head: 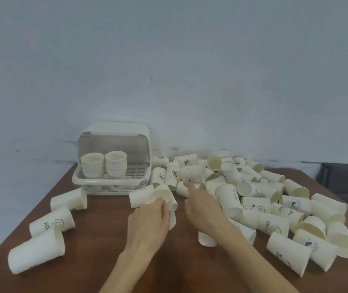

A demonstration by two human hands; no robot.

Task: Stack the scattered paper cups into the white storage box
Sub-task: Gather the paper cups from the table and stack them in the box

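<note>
I see cream-white paper cups, many printed in dark ink with smiley faces, "HELLO" or a percent sign, lying on their sides in a loose heap of cups (253, 193) over the right half of the brown table (97, 246). Three more lie tipped over at the left, the nearest cup (36, 253) close to the table's front edge. The white storage box (113, 159) sits at the back left against the wall, its clear lid raised, with two upright stacks of cups (103, 168) inside on its slatted tray. My left hand (147, 220) curls around a short stack of nested cups (164, 200) in the middle of the table, just in front of the box. My right hand (202, 206) reaches into the near edge of the heap, its forefinger stretched out and touching a toppled cup (182, 188); it holds nothing that I can make out.
</note>
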